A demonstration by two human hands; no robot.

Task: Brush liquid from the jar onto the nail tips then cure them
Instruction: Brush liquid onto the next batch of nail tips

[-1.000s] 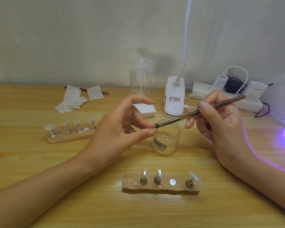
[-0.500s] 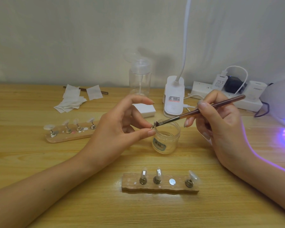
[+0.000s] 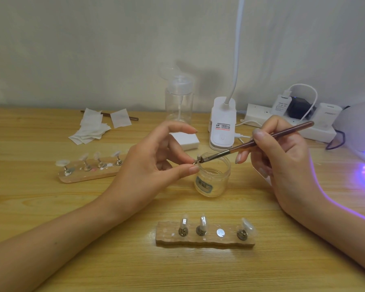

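Now L hand [image 3: 154, 165] pinches nail tip [image 3: 196, 162] thumb-to-finger by jar [image 3: 212, 182] rim; R hand [image 3: 282, 163] grips brush [image 3: 261, 141], bristles touching tip.

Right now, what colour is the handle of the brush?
Dark reddish brown, with a metal ferrule near the bristles; the brush shows best in the head view.

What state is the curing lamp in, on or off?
On. The curing lamp glows violet at its opening and throws violet light onto the table beside it.
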